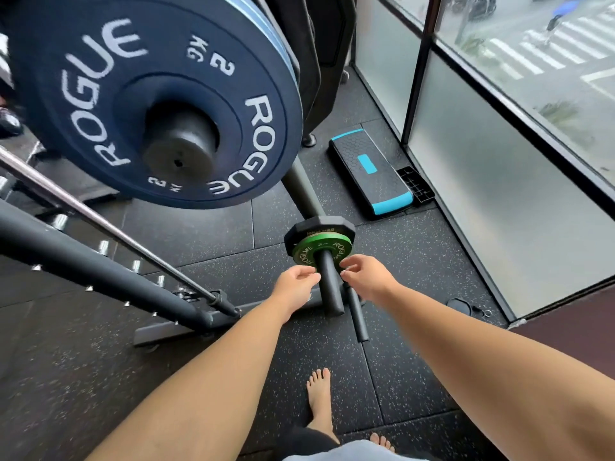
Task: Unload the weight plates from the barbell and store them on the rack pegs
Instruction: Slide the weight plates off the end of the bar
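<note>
Hands pinch the green plate; it sits on a peg.

Blue plate: "ROGUE", "2 KG". Green plate: "ROGUE".

green plate is pinched at lower rim by left hand and right hand | is carried on rack peg, against black plate | blue plate is seen upper left
</note>
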